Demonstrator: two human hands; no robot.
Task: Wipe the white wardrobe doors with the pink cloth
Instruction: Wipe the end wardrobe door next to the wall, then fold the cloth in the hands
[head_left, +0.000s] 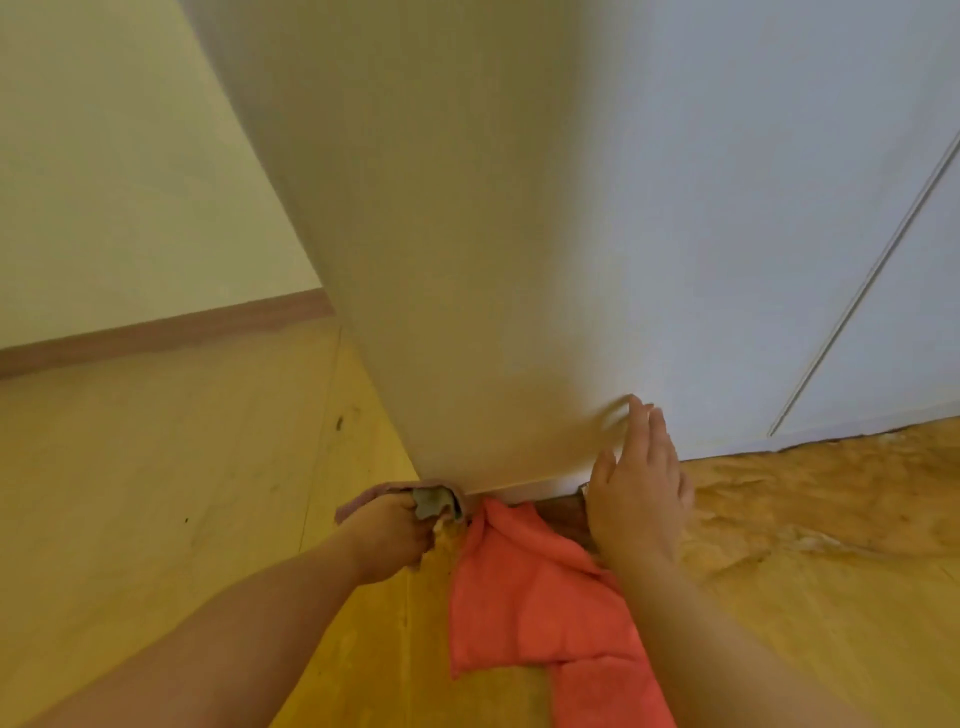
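A tall white wardrobe (519, 234) fills the upper middle and right, its panelled door (857, 312) at the right. My left hand (387, 535) is closed around a bunched greyish-pink cloth (426, 499) pressed at the wardrobe's lower left corner by the floor. My right hand (639, 493) lies flat with fingers spread against the wardrobe's bottom edge, holding nothing. A coral-pink cloth (524, 587) lies on the floor between my forearms, one end tucked under the wardrobe's base.
The yellow wooden floor (182, 493) runs to the left, up to a pale wall (114, 182) with a pinkish skirting board (156, 332). At the right the flooring (831, 519) looks rippled and uneven along the wardrobe's base.
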